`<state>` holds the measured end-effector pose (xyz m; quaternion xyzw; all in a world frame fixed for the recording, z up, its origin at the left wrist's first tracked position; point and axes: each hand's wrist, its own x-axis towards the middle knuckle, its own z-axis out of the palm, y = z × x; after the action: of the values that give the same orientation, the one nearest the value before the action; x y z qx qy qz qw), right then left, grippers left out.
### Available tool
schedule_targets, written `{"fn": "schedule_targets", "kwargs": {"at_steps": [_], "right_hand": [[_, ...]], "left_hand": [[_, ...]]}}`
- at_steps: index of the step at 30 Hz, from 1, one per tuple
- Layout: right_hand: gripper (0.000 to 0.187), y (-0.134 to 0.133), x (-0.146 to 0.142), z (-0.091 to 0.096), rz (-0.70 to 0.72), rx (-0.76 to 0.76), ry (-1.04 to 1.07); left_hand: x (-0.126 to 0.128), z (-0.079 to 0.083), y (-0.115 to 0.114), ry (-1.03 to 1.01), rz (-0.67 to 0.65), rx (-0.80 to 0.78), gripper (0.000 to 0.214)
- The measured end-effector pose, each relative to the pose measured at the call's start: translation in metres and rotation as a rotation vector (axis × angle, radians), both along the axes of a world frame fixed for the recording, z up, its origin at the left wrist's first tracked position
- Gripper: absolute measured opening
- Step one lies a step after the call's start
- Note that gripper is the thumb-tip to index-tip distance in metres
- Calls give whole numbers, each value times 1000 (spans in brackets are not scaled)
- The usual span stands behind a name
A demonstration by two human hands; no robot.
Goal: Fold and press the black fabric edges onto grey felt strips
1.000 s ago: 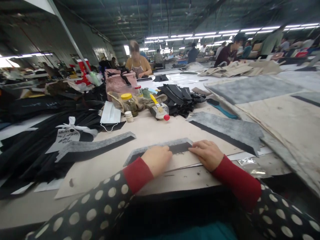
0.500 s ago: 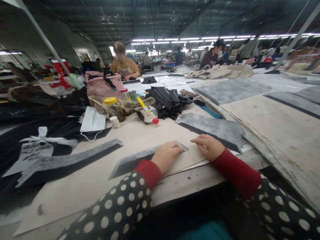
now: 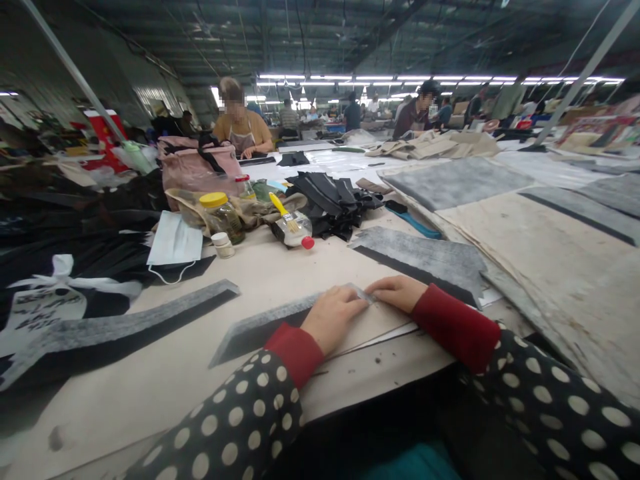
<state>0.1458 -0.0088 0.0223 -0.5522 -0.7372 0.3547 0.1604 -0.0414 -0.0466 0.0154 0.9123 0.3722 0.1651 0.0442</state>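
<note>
Apparently to keep it from shifting, the left hand and right hand press flat and spread on a grey felt strip on the worktop, neither grip pinching.

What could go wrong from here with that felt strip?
Two risks. The left hand and right hand bear only on the narrow end of the grey felt strip, so its long tail might slip out of line. The brush bottle lies tilted on the pale board, not far from the work; if it leaks, which the view can't confirm, it could foul the felt.
</note>
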Motion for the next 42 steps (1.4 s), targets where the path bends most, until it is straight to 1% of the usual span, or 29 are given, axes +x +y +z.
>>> {"fn": "schedule_targets", "kwargs": {"at_steps": [2,3,4,6,8,11,14,16,18,23,26,33,37,42], "right_hand": [[26,5,-2,8,-52,-231,50],[26,7,-3,12,-74,-312,72],[24,8,-4,15,-92,-363,92],[20,10,-6,19,-106,-398,113],[17,10,-6,20,-98,-400,89],[18,8,-6,17,-56,-316,2],[17,2,-6,11,-14,-118,-70],[15,-3,-7,8,-17,25,-126],[15,-8,-9,7,-17,138,-194],[16,-18,-15,9,21,310,-312],[18,-21,-16,7,47,381,-338],[21,-25,-14,2,69,440,-319],[23,-27,-14,1,134,499,-392],[24,-26,-16,-5,208,565,-504]], "left_hand": [[0,0,0,0,2,3,27],[0,0,0,-1,4,5,27],[0,0,0,-3,6,8,26],[1,0,0,-6,7,9,26],[0,0,0,-6,4,5,26],[0,-1,0,-12,5,5,26],[0,-1,-1,-21,9,8,25],[0,-2,-1,-24,11,9,26],[0,-2,-1,-26,13,11,26],[0,-3,-1,-44,14,10,26],[0,-3,-1,-54,8,11,26],[0,-3,0,-59,-1,8,26],[0,-4,0,-63,3,11,26],[0,-4,0,-65,-13,7,26]]}}
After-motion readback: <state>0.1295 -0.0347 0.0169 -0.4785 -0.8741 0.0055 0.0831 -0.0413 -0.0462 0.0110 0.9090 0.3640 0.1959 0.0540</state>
